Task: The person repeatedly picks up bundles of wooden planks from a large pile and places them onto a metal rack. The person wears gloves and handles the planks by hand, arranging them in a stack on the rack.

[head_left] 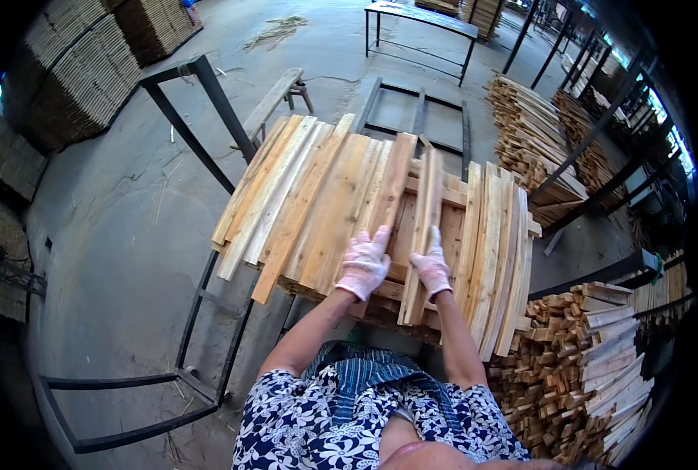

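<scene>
My left hand [364, 264], in a pale work glove, rests on the wooden slats left of a gap, its fingers stretched apart along a reddish slat [394, 184]. To its right, my gloved right hand [433, 268] is closed round the near part of a wooden slat [425, 215]; another slat seems to lie against that one. Between the hands, the gap shows crosswise wood [452, 196] in a lower layer. Many loose slats [294, 207] lie side by side on the left of the stack, some jutting toward me. More slats [486, 254] lie on its right.
Dark metal frames [178, 376] stand at left and beyond the stack. A wooden bench [274, 102] and a metal-legged table [423, 17] are farther off. Piles of slats [576, 368] flank me on the right; tall wood stacks [70, 74] stand far left.
</scene>
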